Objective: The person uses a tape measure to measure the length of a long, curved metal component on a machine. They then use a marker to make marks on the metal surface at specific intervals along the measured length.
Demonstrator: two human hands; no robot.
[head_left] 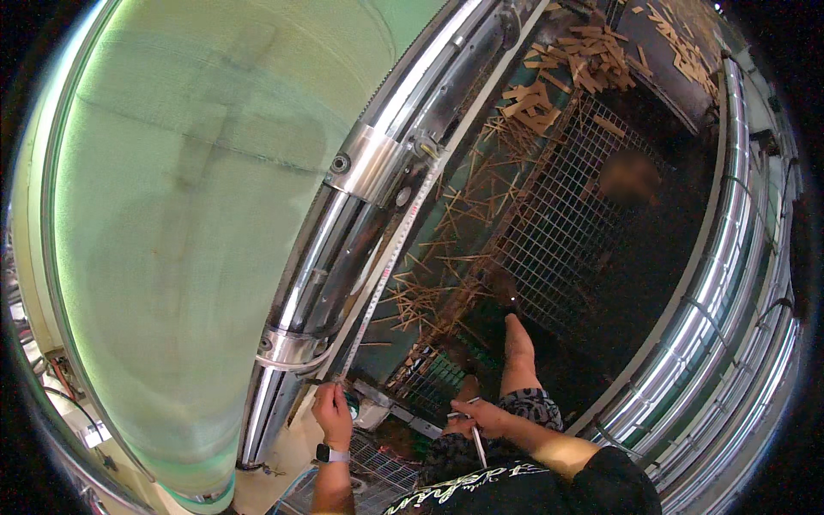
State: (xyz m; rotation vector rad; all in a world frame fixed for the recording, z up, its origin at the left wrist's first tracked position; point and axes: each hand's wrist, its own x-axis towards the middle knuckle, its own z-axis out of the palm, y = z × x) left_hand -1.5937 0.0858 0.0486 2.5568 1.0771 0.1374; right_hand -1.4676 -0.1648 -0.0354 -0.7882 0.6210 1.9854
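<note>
My left hand, with a watch on its wrist, is closed around a tape measure with a dark, partly green case at the machine's near end. From there the white tape blade runs out straight along the rail, up to a bright metal collar. In front of my body my right hand is closed on a thin white stick-like thing, perhaps a pen. A second slim pale piece shows at its fingers, too small to name.
A large pale green roller or belt fills the left side. Polished rollers curve along the right. Between them lie a metal grating, scattered thin wooden sticks and piled wooden slats. A brown shape is blurred.
</note>
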